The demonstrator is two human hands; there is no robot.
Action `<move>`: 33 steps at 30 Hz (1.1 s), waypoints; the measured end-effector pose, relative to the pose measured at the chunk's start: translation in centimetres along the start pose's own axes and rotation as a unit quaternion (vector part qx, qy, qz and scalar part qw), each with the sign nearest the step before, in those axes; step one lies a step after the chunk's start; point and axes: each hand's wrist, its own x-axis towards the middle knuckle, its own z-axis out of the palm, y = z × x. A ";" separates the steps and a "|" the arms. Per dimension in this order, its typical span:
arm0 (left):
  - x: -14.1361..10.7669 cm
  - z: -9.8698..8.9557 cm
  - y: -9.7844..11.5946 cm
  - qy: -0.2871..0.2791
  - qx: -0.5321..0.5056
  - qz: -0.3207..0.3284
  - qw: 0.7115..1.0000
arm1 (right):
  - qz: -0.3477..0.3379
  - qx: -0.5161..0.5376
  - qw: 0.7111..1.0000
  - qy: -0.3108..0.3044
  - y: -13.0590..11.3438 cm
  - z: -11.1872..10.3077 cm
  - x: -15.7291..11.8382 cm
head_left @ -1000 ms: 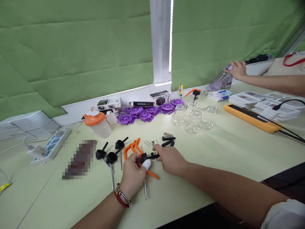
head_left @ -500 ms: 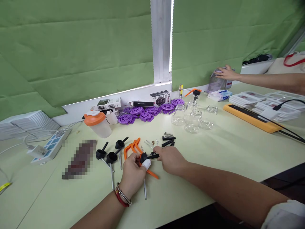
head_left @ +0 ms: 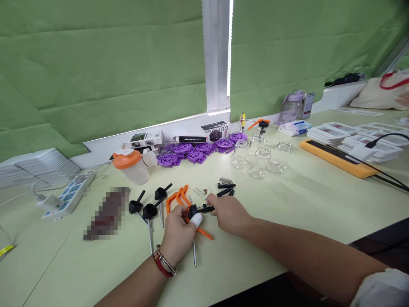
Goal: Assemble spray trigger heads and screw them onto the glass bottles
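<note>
My left hand (head_left: 180, 230), with white tape or a cover on its thumb, is closed around a black plastic fitting (head_left: 192, 211). From the fitting a slim black stem reaches right, and my right hand (head_left: 228, 213) pinches its far end. Close under my left hand an orange handle (head_left: 204, 233) and a metal rod (head_left: 194, 256) show; whether they join the fitting is hidden. More bent orange handles (head_left: 172, 199) lie just beyond. Left of them are three black cup-shaped fittings (head_left: 149, 211) with arms and metal rods. Springs (head_left: 226, 181) and black tubes (head_left: 225, 191) rest beyond my right hand, beside small pins.
Glass jars (head_left: 262, 157) and purple lids (head_left: 195, 154) stand toward the back. At left are an orange-topped shaker bottle (head_left: 130, 166), a power strip (head_left: 68, 196) and a pixelated patch. An orange power bar (head_left: 335, 158) with cables lies right, near stacked white cases (head_left: 329, 133).
Another person's arm at the back right has withdrawn from the purple-lidded bottle, leaving it and a phone in view. My own hands have barely moved and keep hold of the black fitting.
</note>
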 end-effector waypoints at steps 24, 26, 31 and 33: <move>1.3 -2.7 1.3 0.014 0.024 -0.015 1.000 | -0.049 -0.009 0.998 0.046 0.9 -1.0 -0.5; 1.3 -2.9 1.6 0.026 0.044 -0.010 0.999 | -0.036 0.011 0.997 0.072 1.9 -1.7 -0.4; 0.4 -2.4 2.0 -0.036 0.103 0.022 0.994 | 0.018 0.067 0.988 0.138 4.5 -3.0 0.1; 0.0 -2.2 2.2 -0.064 0.171 0.026 0.983 | 0.002 0.096 0.988 0.125 5.1 -3.2 0.3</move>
